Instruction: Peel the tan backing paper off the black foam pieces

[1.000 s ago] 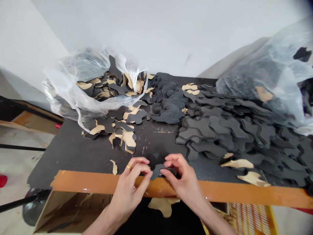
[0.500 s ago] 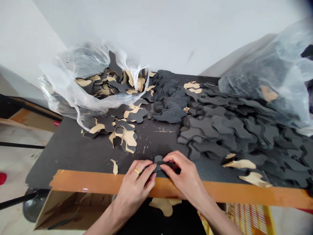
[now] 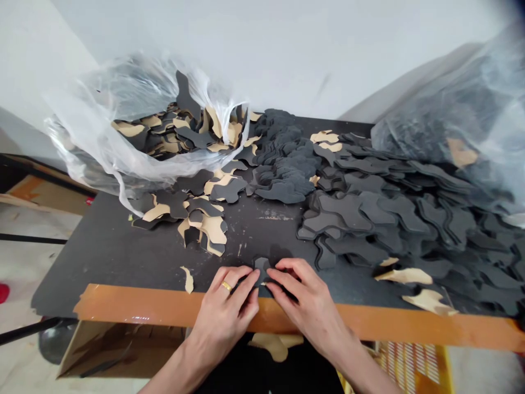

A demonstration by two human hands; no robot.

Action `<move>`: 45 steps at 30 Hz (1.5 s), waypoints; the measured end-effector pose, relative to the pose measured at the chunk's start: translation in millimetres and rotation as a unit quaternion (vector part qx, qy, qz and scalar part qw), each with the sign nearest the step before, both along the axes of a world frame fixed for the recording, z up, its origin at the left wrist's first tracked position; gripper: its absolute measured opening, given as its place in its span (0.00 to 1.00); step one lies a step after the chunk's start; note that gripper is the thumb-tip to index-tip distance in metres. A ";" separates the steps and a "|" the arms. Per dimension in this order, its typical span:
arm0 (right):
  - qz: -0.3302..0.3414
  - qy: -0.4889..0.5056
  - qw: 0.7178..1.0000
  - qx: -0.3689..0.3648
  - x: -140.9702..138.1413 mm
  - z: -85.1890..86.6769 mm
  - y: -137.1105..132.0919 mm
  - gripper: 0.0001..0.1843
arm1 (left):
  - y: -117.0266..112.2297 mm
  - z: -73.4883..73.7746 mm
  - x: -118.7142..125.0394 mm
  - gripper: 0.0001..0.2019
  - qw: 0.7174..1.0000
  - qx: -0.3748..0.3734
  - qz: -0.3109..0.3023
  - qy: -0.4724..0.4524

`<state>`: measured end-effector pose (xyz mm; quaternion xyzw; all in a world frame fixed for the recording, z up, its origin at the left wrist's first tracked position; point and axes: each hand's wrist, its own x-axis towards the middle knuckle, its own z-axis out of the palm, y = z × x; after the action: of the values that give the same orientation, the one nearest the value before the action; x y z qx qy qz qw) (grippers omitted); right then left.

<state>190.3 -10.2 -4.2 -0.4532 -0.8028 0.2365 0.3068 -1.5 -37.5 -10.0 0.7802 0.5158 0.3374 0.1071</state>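
Right now I'm watching both hands working on one small black foam piece (image 3: 261, 268). The left hand (image 3: 223, 309), wearing a gold ring (image 3: 226, 285), and the right hand (image 3: 305, 309) are close together, pinching it from either side, so I'm reading the grip as clamped. The piece is sitting just above the orange tape (image 3: 135, 302) along the edge of the dark tabletop (image 3: 106, 262), mostly hidden by the fingers. A tan scrap (image 3: 187, 279) is lying just left of the hands — tan-backed pieces (image 3: 203, 227) are spreading below a clear plastic bag (image 3: 90, 126), and a black pile (image 3: 348, 213) is covering the right side.
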 end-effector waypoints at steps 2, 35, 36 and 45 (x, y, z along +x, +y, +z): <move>0.005 0.003 1.000 -0.001 1.2 -1.7 0.7 0.12 | 0.0 -0.1 -0.5 0.16 1.000 -0.001 -0.001 0.007; 0.033 -0.064 0.997 -0.018 2.7 0.9 4.0 0.17 | -0.7 -0.9 0.9 0.16 0.999 0.003 0.001 0.036; 0.032 -0.066 0.997 -0.017 2.7 0.4 4.0 0.17 | -0.5 -0.7 1.0 0.16 0.999 0.004 0.001 0.036; 0.033 -0.062 0.997 -0.016 2.4 -0.9 3.9 0.18 | -0.4 1.5 0.8 0.16 0.999 0.008 -0.006 0.037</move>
<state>192.8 -6.3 -5.1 -0.4447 -0.8311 0.2309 0.2413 -0.7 -37.9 -8.5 0.7961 0.5118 0.3119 0.0836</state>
